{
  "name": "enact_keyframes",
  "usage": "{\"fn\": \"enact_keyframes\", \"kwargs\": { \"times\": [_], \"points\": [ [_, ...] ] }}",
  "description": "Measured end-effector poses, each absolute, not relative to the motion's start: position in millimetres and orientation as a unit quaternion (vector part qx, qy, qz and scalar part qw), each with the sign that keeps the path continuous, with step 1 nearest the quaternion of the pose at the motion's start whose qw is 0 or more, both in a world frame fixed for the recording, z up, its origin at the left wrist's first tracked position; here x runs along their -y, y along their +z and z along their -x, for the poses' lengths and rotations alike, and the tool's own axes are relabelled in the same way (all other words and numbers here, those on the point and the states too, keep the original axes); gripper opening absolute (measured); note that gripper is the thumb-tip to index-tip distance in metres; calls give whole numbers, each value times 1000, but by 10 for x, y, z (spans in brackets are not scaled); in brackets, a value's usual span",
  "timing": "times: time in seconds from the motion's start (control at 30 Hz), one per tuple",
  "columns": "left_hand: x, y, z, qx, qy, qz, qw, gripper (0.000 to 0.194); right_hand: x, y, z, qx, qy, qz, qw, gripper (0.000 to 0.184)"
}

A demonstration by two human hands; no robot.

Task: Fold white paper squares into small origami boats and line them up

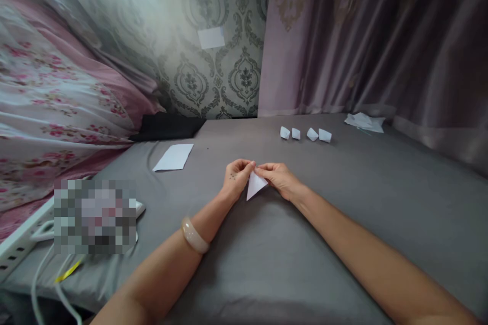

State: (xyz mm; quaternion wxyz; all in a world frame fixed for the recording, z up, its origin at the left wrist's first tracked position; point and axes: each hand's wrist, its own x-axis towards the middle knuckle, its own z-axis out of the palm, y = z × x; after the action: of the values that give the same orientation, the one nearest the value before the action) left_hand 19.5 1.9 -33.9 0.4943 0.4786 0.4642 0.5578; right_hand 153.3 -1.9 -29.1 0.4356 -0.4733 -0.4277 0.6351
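Pinching a folded white paper [256, 186] at its far end between the fingers of the left hand [235, 177] and right hand [282, 179]; best creased slowly, edges aligned.

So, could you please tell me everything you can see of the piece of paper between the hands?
The folded paper is white, smooth and roughly triangular, with one sharp point aimed down and slightly left. The left hand and right hand pinch it near its top, where fingers hide part of it. It appears held just above the grey sheet; whether it touches is unclear.
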Motion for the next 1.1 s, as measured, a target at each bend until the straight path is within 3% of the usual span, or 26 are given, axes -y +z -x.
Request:
{"fn": "enact_keyframes", "kwargs": {
  "times": [0.37,0.53,1.1],
  "points": [
    [5,-320,-193,-393,535,-425,616,27,8,-205,-1683,427,657,459,418,25],
    [16,-258,-164,-376,531,-384,655,28,-59,-197,-1785,394,686,413,452,28],
    [99,-247,-178,-330,449,-423,715,21,-133,-254,-1933,443,708,325,444,16]
  ]
}}
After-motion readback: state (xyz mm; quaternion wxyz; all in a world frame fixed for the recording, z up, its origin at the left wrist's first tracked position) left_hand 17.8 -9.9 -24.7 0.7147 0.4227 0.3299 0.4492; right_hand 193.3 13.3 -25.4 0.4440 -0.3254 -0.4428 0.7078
